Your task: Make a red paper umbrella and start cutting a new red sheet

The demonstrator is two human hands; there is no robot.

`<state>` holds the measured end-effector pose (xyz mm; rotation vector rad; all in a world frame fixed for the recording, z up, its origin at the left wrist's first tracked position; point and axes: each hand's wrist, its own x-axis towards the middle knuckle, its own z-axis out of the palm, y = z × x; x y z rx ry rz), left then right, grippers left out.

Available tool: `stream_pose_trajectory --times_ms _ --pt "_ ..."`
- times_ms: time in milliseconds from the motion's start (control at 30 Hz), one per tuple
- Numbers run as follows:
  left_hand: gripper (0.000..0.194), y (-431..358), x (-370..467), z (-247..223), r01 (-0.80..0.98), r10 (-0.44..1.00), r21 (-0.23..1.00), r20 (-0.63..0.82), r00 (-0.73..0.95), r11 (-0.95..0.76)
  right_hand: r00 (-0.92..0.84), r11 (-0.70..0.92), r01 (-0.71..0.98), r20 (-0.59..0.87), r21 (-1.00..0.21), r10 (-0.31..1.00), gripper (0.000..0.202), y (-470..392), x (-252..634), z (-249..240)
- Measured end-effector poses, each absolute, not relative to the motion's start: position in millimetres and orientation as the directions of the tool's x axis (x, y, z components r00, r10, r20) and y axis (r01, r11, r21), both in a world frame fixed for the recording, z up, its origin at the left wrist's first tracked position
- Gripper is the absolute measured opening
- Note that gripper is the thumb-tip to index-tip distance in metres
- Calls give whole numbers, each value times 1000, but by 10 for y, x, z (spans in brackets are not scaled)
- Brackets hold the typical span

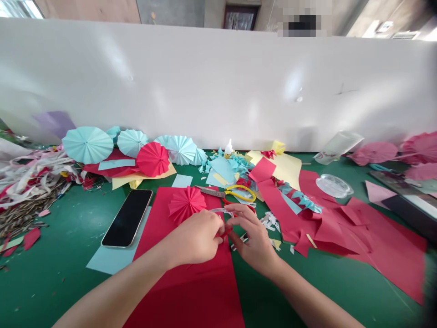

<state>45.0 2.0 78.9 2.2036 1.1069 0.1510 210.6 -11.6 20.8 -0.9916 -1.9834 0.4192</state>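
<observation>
In the middle, my left hand [200,237] is closed, its fingertips pinching a small red piece [226,233], perhaps paper. Facing it, my right hand [252,239] has curled fingers, with thumb and fingertips meeting the same piece. Much of that piece is hidden by the fingers. Under my left hand lies a large red paper sheet [184,291]. A pleated red paper rosette [189,203] rests on its upper part, just beyond my left hand. Scissors with yellow handles [241,193] lie behind my hands. A clear curved strip [220,211] shows by my fingertips, partly covered.
Left of the sheet, a phone [128,218] lies on light blue paper [114,260]. Light blue rosettes [88,145] line the white partition [205,91]. Red paper scraps [327,223] and a clear plastic lid [334,186] are on the right. Ribbons [34,177] heap at far left.
</observation>
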Motion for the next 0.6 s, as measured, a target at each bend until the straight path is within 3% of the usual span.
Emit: stream_pose_trajectory --times_ms 233,600 --pt "15 29 446 748 654 704 609 -210 678 -449 -383 605 450 471 -657 795 21 -115 2110 210" --pt "17 -54 384 811 611 657 588 -171 734 -530 -503 723 397 526 -565 686 21 -78 2177 257"
